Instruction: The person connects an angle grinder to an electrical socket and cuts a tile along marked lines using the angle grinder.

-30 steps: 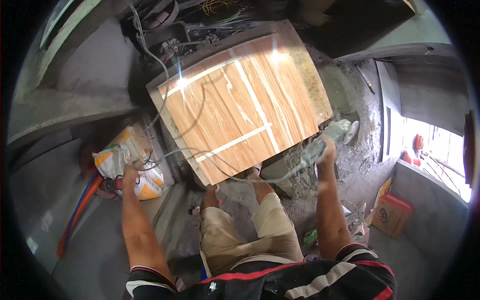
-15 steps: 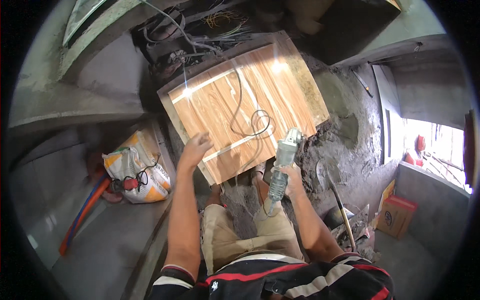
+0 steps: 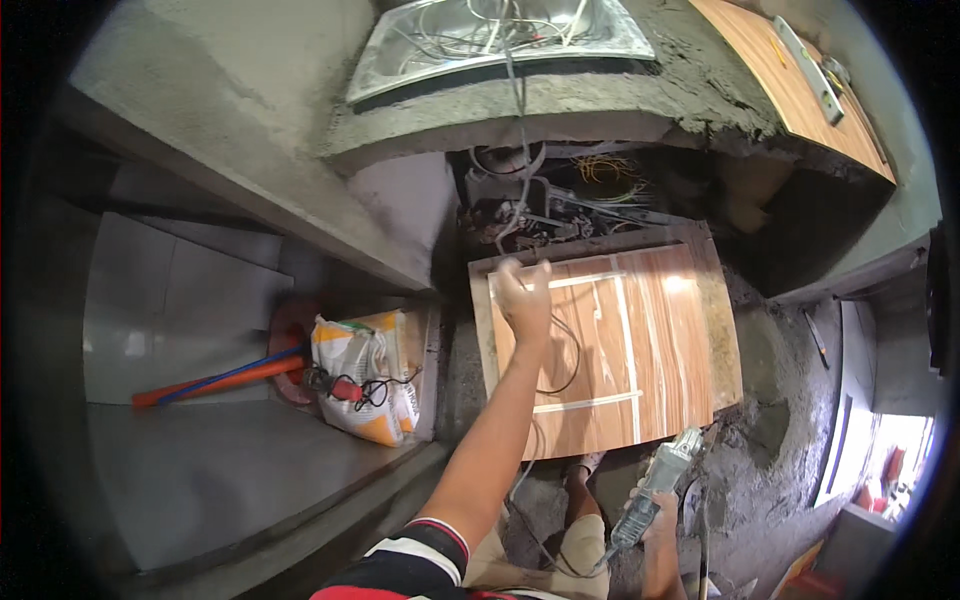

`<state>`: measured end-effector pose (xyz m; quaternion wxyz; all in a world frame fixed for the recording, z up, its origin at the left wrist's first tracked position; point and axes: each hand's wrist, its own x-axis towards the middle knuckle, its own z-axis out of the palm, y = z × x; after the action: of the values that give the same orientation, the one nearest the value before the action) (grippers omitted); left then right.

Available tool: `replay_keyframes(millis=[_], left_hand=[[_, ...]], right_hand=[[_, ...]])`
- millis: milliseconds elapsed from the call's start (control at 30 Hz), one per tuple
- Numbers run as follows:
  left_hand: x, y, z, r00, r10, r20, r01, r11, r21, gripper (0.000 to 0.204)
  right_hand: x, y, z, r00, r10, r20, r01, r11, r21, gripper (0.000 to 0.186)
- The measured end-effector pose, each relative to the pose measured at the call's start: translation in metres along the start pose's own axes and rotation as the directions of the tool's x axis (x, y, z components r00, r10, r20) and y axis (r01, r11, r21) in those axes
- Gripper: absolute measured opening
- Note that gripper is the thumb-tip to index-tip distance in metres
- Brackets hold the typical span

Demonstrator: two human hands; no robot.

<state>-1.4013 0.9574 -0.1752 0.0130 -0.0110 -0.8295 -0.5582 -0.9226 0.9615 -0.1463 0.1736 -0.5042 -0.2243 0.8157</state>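
My right hand (image 3: 661, 512) is wrapped round the body of a grey angle grinder (image 3: 650, 485), its head pointing up and right by the near right corner of a wood-look tile (image 3: 670, 330). White strips cross the tile's glossy surface. My left hand (image 3: 525, 305) reaches over the tile's far left part, beside the grinder's thin power cord (image 3: 574, 350). Its fingertips are smeared by motion, so I cannot make out whether they grip the cord. Under the tile lies a larger, dusty board (image 3: 727, 340). A loop of the cord rests across the tile.
Beyond the board, a concrete counter (image 3: 600, 105) carries a metal sink (image 3: 400, 65) full of cables. At far right lies another wood-look panel (image 3: 770, 70) with a spirit level (image 3: 810, 75) on it. Left of me are white-and-yellow sacks (image 3: 370, 400) and an orange tube (image 3: 230, 378).
My view has swung left and up, bringing the sink and counter into sight. My left arm has stretched forward to the tile's far edge. The grinder stays in my right hand.
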Motion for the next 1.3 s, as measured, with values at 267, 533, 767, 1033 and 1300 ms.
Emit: replay_keyframes(millis=[267,533,767,1033,1300], left_hand=[[0.131,0.066,0.009,0.969,-0.159,0.188,0.180,0.979,-0.100,0.052],[0.180,0.128,-0.123,0.995,0.035,-0.092,-0.084,0.796,-0.599,0.030],[0.323,0.141,-0.206,0.966,0.212,-0.149,-0.217,0.976,-0.016,0.062],[0.301,0.184,-0.199,0.938,-0.036,0.344,-0.003,0.994,0.112,0.023],[0.138,0.144,-0.192,0.926,0.151,0.346,-0.240,0.943,0.230,0.064]], right_hand=[[0.018,0.009,0.031,0.997,0.061,0.056,-0.059,0.998,-0.029,0.045],[0.016,-0.012,0.061,1.000,0.009,0.025,-0.006,0.989,-0.147,0.044],[0.031,-0.002,0.067,0.996,0.001,0.094,0.018,0.980,-0.197,0.045],[0.014,-0.010,0.092,0.993,0.068,0.097,-0.049,0.981,-0.185,0.048],[-0.001,-0.016,0.099,0.993,0.046,0.104,-0.036,0.995,-0.095,0.050]])
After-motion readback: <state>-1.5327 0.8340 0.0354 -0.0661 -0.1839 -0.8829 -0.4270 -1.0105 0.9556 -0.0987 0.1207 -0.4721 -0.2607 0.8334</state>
